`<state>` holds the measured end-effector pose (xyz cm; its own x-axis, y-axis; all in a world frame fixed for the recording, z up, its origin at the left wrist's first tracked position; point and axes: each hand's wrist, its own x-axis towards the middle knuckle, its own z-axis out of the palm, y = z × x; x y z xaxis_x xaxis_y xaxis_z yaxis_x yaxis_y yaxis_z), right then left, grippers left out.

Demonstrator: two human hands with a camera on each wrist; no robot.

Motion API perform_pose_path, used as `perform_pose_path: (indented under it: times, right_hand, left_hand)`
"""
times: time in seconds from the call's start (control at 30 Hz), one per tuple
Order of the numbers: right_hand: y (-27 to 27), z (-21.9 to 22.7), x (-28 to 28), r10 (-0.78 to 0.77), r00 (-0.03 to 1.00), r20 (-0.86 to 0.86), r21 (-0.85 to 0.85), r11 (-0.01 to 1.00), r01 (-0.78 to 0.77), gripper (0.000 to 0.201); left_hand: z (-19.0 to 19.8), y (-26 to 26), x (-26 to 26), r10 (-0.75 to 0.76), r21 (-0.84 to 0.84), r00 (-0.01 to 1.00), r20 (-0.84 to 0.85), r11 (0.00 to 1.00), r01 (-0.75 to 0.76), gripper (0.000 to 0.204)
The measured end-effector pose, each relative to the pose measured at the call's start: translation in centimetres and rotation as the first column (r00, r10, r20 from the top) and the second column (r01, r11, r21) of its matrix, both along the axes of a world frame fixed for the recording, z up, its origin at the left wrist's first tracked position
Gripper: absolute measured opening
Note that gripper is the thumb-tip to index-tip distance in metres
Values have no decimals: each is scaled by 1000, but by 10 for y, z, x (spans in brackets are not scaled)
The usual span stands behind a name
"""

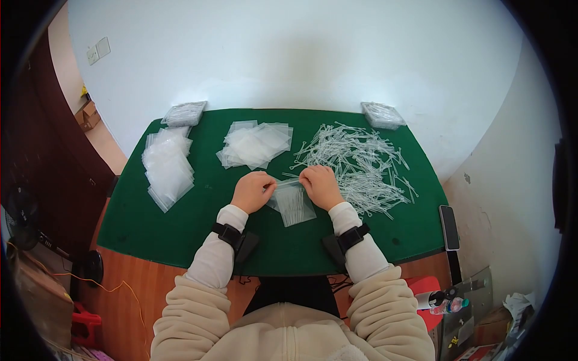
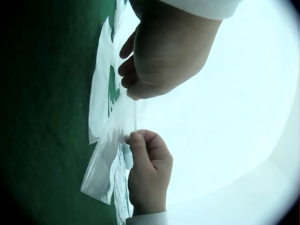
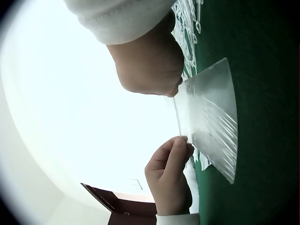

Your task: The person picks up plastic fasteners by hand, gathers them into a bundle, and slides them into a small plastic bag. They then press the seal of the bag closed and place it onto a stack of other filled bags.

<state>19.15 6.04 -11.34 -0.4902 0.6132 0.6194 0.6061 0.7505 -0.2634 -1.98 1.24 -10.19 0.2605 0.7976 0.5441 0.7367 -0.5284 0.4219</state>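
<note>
My left hand (image 1: 253,191) and right hand (image 1: 321,186) pinch the top edge of a clear zip bag (image 1: 294,207), one at each upper corner. Several thin clear plastic sticks show inside the bag, which hangs toward the front of the green table. In the right wrist view the bag (image 3: 213,117) slants over the cloth, its top edge drawn straight between the right hand (image 3: 147,61) and the left hand (image 3: 171,178). Another flat bag (image 1: 272,203) lies partly hidden behind it, by the left fingers.
A large heap of clear sticks with looped ends (image 1: 361,162) spreads on the right. Flat bags lie in a middle pile (image 1: 256,144) and a left pile (image 1: 168,168). Filled packs stand at the back left (image 1: 184,113) and back right (image 1: 383,115), against the wall.
</note>
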Motion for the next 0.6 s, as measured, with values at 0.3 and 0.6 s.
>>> perform_pose_path:
  times: [0.3, 0.6]
  right_hand:
    - [-16, 1, -23, 133, 991, 0, 73, 989, -132, 3]
    - [-17, 5, -22, 154, 987, -53, 52, 987, -151, 3]
  left_hand:
    - [-7, 0, 13, -103, 68, 993, -52, 992, 106, 9]
    - [-7, 0, 14, -98, 108, 995, 22, 990, 95, 8]
